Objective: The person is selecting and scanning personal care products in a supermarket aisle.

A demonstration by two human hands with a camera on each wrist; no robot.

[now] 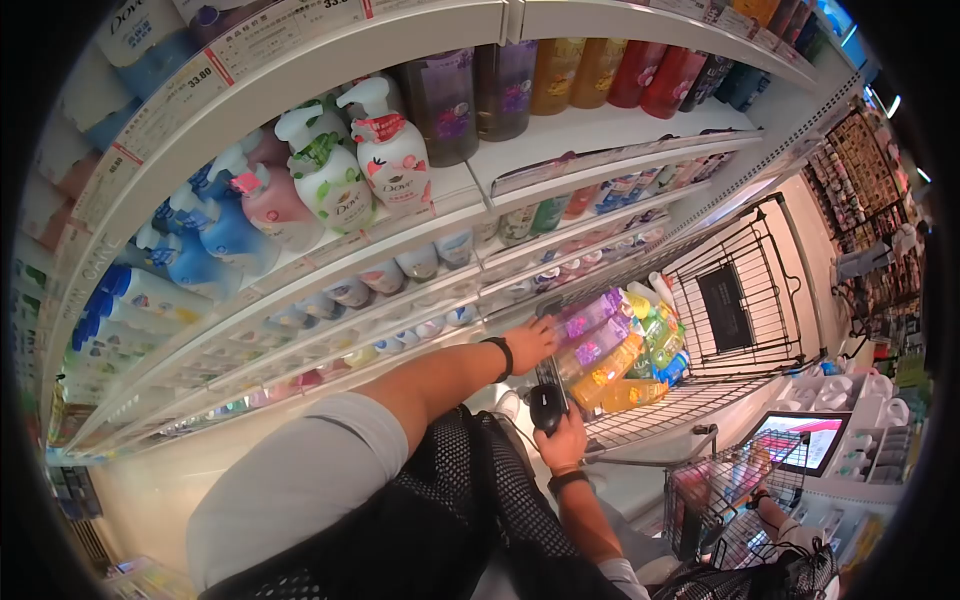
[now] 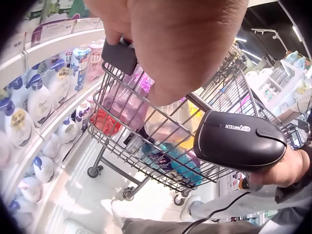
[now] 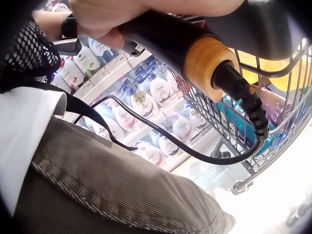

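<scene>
**Left hand at cart rim, scanner just beneath it**

On my feed the left hand (image 1: 530,340) is out at the near rim of the wire cart (image 1: 660,415), at the corner closest to the shelves (image 1: 300,85). In the left wrist view its fingers (image 2: 113,30) bend over a black block (image 2: 119,56) fixed on that rim. I can't tell whether they close round it or only rest there.

The right hand (image 1: 565,445) is wrapped tight round the grip of a black handheld scanner (image 1: 547,405). A cable (image 3: 170,146) runs off the orange collar (image 3: 209,61) at the butt and loops across the trousers (image 3: 122,185).

Key relation: the scanner sits directly below the left hand, outside the cart's near wall. It's close to that hand but, as far as I can see, not touching it.

The purple bottles (image 1: 588,325) lie just past the left hand, inside the rim. They're on their sides, long axis running away from the hand toward the cart's far end, w/ yellow bottles (image 1: 610,375) packed against them.

So the left hand is nearer to the bottles — the right is lower and closer to the body. I can't make out which way the scanner's window faces.

Pump bottles (image 1: 395,160) stand along the shelf edges beside the cart; neither hand touches them.
</scene>
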